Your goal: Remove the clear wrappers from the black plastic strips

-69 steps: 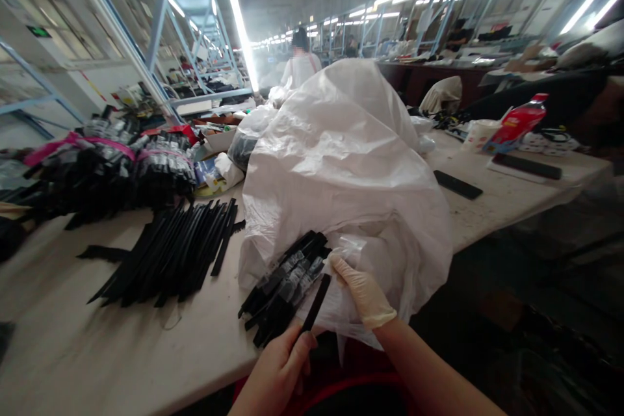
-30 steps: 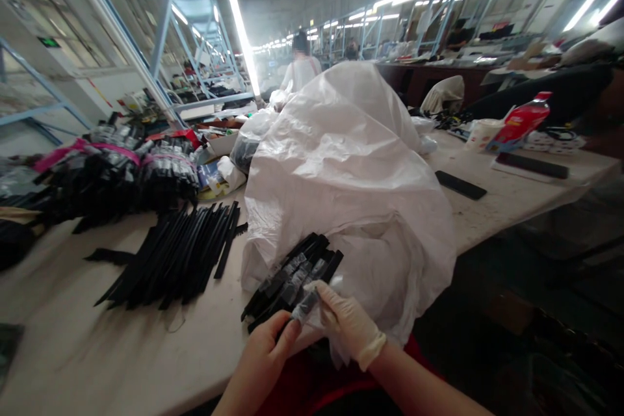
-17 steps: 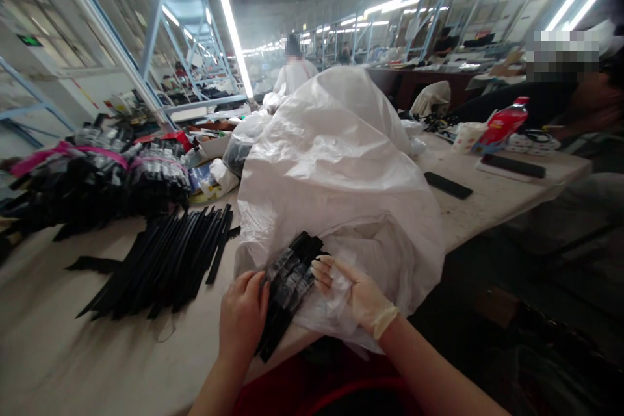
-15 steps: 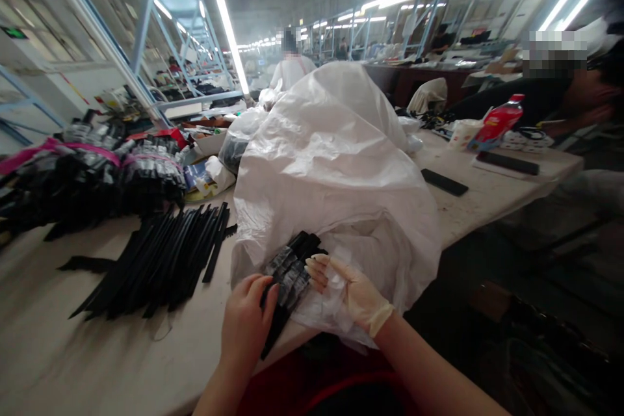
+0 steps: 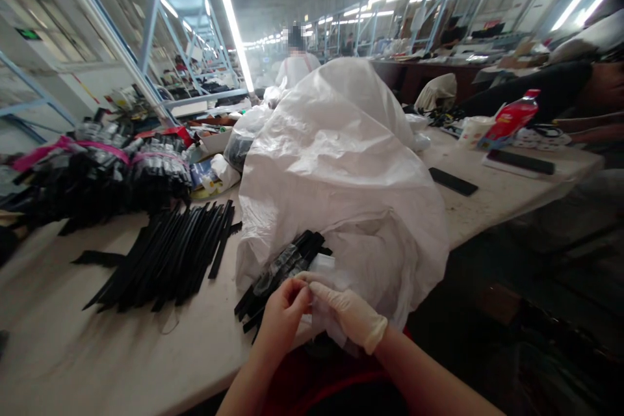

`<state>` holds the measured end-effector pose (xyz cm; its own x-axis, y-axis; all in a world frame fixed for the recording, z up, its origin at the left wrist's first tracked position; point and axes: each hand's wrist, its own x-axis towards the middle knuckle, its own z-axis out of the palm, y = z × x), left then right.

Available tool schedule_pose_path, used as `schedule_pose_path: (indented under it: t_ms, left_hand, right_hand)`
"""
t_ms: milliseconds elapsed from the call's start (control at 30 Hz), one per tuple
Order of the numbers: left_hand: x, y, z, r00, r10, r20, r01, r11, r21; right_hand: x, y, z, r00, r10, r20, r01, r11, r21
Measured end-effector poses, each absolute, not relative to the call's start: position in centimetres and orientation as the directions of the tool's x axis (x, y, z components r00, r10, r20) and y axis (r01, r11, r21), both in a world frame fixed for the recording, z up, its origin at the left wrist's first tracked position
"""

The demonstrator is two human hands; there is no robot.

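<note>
My bare left hand (image 5: 283, 313) is closed, thumb against fingers, at the edge of some thin clear plastic bags (image 5: 325, 320). My right hand (image 5: 351, 313), in a pale glove with fingertips cut away, is wrapped round those bags. The two hands touch at their fingertips. Just beyond the left hand, several black strips (image 5: 305, 246) partly wrapped in clear plastic lie on a large white plastic sack (image 5: 336, 169). Farther left, a row of loose black strips (image 5: 175, 257) is spread on the table (image 5: 121, 357).
Bundles of plastic-wrapped black strips (image 5: 92, 169) tied with pink bands stand at the left. On the right are a dark phone (image 5: 453, 181), another phone (image 5: 521, 161), a red-labelled bottle (image 5: 514, 116) and a paper roll (image 5: 474, 131). A person's arm (image 5: 531, 88) shows behind them.
My left hand has left the wrapped black strips and moved right to meet the right hand at the bags. My right fingers have curled in. The wrapped strips now lie unheld.
</note>
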<state>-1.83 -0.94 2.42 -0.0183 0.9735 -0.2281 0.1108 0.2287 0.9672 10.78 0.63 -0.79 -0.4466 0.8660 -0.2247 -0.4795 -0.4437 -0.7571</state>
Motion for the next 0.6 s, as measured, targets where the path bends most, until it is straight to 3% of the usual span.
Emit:
schedule_pose_path:
  t_ms: [167, 333, 600]
  left_hand:
    - [-3.7, -0.6, 4.0, -0.090, 0.962, -0.256, 0.031, 0.260, 0.965]
    - [-5.0, 0.4, 5.6, -0.109, 0.912, -0.396, -0.375, 0.332, 0.866]
    - [-5.2, 1.5, 7.5, -0.178, 0.925, -0.335, -0.528, 0.198, 0.826]
  right_hand:
    - [11.2, 0.3, -1.0, -0.596, 0.762, -0.253, -0.277, -0.490, -0.826]
    - [12.1, -0.6, 0.5, -0.773, 0.561, -0.297, -0.088, -0.558, -0.825]
    - [12.4, -0.6, 0.7, -0.771, 0.576, -0.271, -0.142, -0.571, -0.809]
